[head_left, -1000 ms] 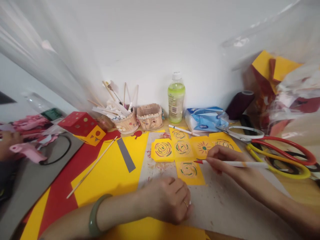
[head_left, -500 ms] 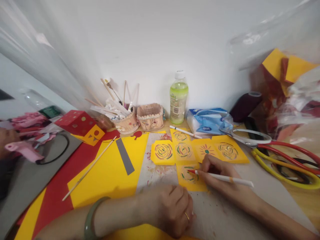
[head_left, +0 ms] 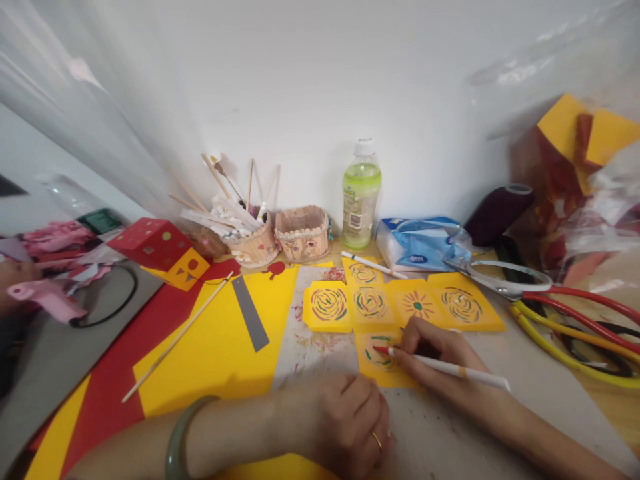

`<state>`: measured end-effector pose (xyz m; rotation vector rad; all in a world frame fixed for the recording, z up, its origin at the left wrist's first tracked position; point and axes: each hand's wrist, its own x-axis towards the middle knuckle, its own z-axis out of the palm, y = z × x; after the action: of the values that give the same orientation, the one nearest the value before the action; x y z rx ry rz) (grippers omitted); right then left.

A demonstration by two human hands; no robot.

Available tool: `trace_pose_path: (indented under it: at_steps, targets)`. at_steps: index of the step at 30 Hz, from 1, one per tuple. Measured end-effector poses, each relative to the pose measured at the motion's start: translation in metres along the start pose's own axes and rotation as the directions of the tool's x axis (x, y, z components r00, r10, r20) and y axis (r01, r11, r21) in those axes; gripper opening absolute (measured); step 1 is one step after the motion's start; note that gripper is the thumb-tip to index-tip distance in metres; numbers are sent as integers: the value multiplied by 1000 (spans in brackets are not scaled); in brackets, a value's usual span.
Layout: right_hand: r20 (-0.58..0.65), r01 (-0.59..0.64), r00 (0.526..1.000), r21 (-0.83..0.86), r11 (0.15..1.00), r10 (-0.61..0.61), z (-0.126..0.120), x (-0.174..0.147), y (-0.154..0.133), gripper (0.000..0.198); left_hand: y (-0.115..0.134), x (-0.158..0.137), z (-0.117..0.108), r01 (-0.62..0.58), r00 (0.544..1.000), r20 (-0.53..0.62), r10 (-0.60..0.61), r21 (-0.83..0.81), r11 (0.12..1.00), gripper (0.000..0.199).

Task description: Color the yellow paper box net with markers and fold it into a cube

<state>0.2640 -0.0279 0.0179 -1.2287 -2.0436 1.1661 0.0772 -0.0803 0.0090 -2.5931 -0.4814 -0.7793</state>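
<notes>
My right hand (head_left: pixel 440 353) is closed around a white felt-tip pen (head_left: pixel 465 373) with a red tip. Its tip touches the lowest square of a yellow cross-shaped paper box net (head_left: pixel 327 323), among green and red curved strokes. Swirls of coloured dashes fill several other squares, and one bears a red-rayed flower with a green centre. My left hand (head_left: pixel 350 417) rests as a fist on the grey board, just below and left of the net. What that fist holds, if anything, is hidden. A green bangle circles the left wrist, and a ring sits on one finger.
Behind the net are a capped pen (head_left: pixel 373 265), a green drink bottle (head_left: pixel 361 200), a tissue pack (head_left: pixel 425 243) and scissors (head_left: pixel 540 287). To the left lie yellow sheets (head_left: pixel 215 340), a stick (head_left: pixel 177 337), a red box (head_left: pixel 155 247) and a pink glue gun (head_left: pixel 47 300) near another person's hand.
The pen tip has shifted slightly within the lowest square as my right hand moved a little. The view has turned slightly left. My left hand stays a fist.
</notes>
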Motion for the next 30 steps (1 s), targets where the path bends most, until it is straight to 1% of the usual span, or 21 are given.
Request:
trace_pose_path:
  at_steps: [9,13,18,23,28,30]
  targets:
    - [1,0,1000,10,1000,0,0,-2,0,25,0,1,0,-1,1000,-21,1,1,1000,22]
    - [40,9,999,28,1000,-10,0,-2,1,24,0,1,-1,-4,1000,14,4,-4,1000,22]
    - [-5,-13,1000,-24,1000,13,1,-1,-1,26,0,1,-1,8,1000,12,-8,-5,1000,22]
    - [2,-1,1000,-48,999,1,0,-1,-2,26,0,0,-2,-9,1000,6,9,-1,1000,22]
    - [-30,13,999,-78,997,-16,0,-1,0,25,0,0,-1,6,1000,17,-5,-17,1000,22]
    - [-21,19,1000,-79,997,-20,0,-1,0,25,0,0,0,7,1000,15,-7,-17,1000,22]
